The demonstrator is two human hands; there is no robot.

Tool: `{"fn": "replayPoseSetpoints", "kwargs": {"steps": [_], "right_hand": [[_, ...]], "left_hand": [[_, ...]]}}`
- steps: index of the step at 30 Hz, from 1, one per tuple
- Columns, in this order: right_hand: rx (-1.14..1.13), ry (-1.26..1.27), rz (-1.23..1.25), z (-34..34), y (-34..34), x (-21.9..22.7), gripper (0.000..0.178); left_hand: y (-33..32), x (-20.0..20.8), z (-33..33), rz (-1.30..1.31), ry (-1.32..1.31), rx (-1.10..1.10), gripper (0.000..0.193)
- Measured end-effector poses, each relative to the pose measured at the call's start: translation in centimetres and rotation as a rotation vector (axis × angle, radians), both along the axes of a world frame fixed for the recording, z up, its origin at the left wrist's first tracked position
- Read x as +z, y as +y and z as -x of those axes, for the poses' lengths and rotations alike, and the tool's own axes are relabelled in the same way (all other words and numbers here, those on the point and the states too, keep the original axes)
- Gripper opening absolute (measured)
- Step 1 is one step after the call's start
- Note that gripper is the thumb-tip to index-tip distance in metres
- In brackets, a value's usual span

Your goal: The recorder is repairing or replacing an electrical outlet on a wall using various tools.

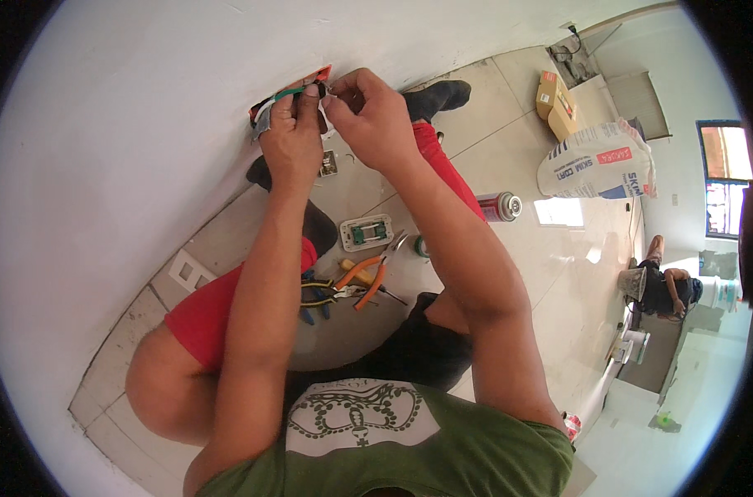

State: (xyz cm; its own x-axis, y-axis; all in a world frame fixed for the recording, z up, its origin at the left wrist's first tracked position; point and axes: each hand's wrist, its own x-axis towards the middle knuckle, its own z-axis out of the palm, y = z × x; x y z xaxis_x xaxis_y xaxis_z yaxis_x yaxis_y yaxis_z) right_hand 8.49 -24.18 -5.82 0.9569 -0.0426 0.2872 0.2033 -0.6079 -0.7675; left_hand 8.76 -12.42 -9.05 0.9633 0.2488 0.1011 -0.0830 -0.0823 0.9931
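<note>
"Head view: what's largest?"

"The white wall point(144, 124), then the tiled floor point(509, 108), with a white bag point(600, 170) standing on it."

"Next?"

"The left hand point(298, 137) and right hand point(368, 120), both up at the wall. Orange-handled pliers point(382, 262) and a white frame point(366, 233) lie on the floor."

"Smaller?"

"An orange wall box point(323, 74), and at it 1 green wire point(290, 92), gripped by the left fingers. The right fingers draw close just beside; whether they grip anything, I cannot tell."
</note>
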Motion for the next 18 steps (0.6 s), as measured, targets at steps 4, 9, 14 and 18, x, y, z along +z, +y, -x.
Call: {"fn": "replayPoseSetpoints", "kwargs": {"steps": [4,9,14,18], "right_hand": [[-0.056,0.243,-0.233,0.1,1.4,0.2,0.032],[-0.093,-0.085,0.061,-0.1,1.7,0.0,0.034],[-0.106,0.155,-0.098,-0.7,1.0,0.3,0.031],[-0.061,0.32,-0.248,-0.4,1.3,1.1,0.032]], "left_hand": [[0.4,-0.8,-0.6,0.02,0.015,-0.042,0.024],[0.1,-1.5,-0.7,-0.081,-0.14,0.021,0.022],[0.2,-1.1,-0.6,0.036,-0.088,-0.047,0.019],[0.6,-1.9,-0.8,0.048,-0.073,-0.054,0.018]]}}
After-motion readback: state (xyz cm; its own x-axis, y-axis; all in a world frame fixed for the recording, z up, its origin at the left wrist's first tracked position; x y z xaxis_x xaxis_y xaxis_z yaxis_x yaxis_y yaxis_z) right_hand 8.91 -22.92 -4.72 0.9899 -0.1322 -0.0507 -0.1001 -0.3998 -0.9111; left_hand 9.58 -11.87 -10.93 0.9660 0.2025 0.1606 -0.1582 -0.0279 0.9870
